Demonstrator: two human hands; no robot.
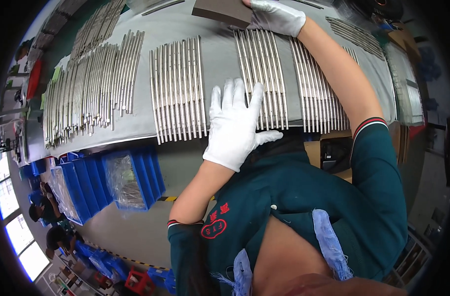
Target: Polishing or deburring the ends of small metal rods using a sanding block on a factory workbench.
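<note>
The gloved left hand (234, 126) lies flat, fingers spread, on a row of metal rods (262, 79) at the bench's (220, 54) near edge. The gloved right hand (276, 17), far side, pinches a brown block (222, 12) in its grip.

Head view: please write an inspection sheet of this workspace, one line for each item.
Surface: grey table, long.
Job's things: metal rods in flat side-by-side groups; brown block.
Clutter: loose rod pile at the left.
Hands: left hand, white glove, flat on the rods; right hand, gloved, gripping the block.
Cables: nothing seen.
Surroundings: blue bins under the table; people lower left.
</note>
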